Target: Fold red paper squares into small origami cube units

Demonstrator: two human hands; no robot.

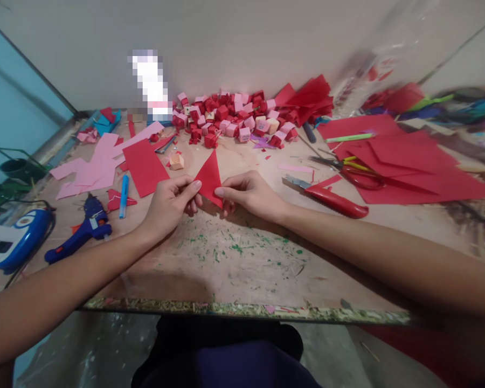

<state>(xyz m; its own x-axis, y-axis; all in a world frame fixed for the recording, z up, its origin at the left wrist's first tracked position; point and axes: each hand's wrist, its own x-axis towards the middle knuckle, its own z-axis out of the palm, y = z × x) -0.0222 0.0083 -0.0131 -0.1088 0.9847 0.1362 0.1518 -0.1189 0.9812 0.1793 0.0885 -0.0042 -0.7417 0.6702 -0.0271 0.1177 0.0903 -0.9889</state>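
Note:
A piece of red paper (210,175), folded to a pointed triangle, is held up over the middle of the table. My left hand (177,198) pinches its left edge between thumb and fingers. On its lower right corner my right hand (244,195) is closed, thumb in front. The fingertips behind the paper are partly hidden. Just behind my left hand lie a flat red paper rectangle (145,167) and a small open cream paper box (177,161). Red-handled pliers (331,200) rest to the right of my right hand.
Many small red and pink paper cubes (230,116) are heaped along the wall. Scissors (361,175) lie on red sheets (420,161) at right. Pink strips (92,164), a blue marker (124,196), a blue glue gun (83,229) and a blue tape dispenser (22,237) are at left.

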